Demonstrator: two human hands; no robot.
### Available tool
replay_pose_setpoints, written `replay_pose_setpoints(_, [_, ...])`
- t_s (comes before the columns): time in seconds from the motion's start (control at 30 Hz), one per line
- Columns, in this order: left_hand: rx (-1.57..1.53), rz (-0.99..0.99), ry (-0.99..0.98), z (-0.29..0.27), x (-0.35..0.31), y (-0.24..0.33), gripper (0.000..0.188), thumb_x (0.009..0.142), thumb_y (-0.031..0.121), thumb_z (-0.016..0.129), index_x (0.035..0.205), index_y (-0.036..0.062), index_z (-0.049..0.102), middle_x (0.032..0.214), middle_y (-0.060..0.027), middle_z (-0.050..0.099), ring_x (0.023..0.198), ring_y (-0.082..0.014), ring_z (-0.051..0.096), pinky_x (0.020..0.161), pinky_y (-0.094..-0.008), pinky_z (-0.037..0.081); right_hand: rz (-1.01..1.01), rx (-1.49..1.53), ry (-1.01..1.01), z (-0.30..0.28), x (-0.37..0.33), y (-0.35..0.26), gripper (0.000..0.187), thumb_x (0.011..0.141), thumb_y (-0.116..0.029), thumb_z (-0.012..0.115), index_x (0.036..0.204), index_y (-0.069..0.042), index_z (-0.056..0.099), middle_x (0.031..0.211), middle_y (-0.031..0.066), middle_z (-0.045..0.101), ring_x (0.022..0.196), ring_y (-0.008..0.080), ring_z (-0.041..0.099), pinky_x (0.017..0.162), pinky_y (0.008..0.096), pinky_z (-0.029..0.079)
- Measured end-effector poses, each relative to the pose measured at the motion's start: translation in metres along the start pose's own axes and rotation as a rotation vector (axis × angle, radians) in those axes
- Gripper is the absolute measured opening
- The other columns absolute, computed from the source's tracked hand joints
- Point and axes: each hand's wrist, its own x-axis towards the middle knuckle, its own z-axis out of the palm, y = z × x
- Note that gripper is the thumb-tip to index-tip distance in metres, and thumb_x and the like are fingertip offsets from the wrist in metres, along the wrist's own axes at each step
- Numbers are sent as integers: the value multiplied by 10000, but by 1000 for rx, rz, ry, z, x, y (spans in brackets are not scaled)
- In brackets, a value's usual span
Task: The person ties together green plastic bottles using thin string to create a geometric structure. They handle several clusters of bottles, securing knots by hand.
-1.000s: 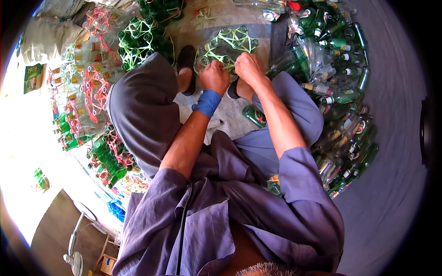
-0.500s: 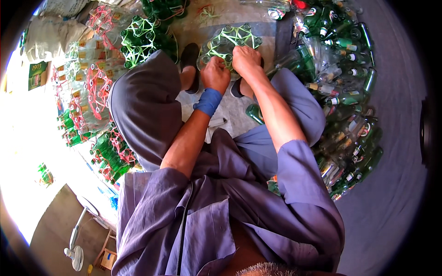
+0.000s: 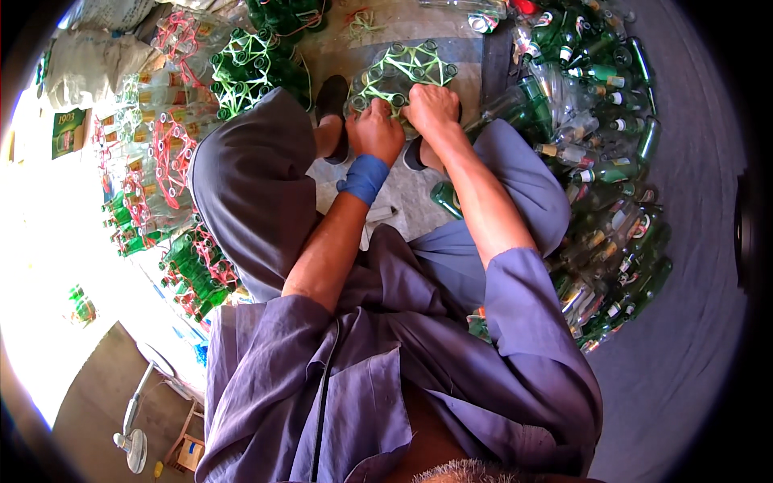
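Note:
Between my feet stands a bundle of clear glass bottles (image 3: 378, 84), their necks laced together with pale green string (image 3: 420, 56). My left hand (image 3: 375, 135), with a blue wrap (image 3: 364, 179) around its wrist, is closed at the near edge of the bundle, beside a bottle neck. Close by on the right, my right hand (image 3: 433, 108) is curled into a fist against the lacing. Both hands appear to grip the string, though their fingertips and the part they hold are mostly hidden.
Loose green and clear bottles (image 3: 608, 173) are heaped at the right. Tied green bottles (image 3: 250, 68) stand left of my work, with red-stringed clear bottles (image 3: 169, 161) farther left. A single green bottle (image 3: 445, 199) lies near my right foot. Loose string (image 3: 364, 26) lies beyond the bundle.
My left hand has shifted slightly and turned, showing more of its back. My right hand has moved very slightly toward me. The bundle stays in place.

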Motion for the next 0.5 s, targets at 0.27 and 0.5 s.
replay_pose_setpoints(0.27, [-30, -34, -31, 6, 4, -2, 218, 760, 112, 574, 969, 69, 525, 858, -149, 673, 820, -350, 628, 890, -511, 367, 0, 51, 0, -3, -1, 0, 212, 695, -226, 711, 808, -48, 726, 835, 178, 695, 832, 328, 684, 733, 429, 536])
replay_pose_setpoints(0.5, [-135, -138, -77, 13, 9, -7, 227, 738, 94, 604, 950, 76, 524, 824, -120, 668, 821, -334, 626, 866, -483, 377, -24, 64, 14, -1, -1, 1, 155, 704, -150, 659, 797, -44, 725, 832, 176, 695, 826, 329, 684, 733, 431, 535])
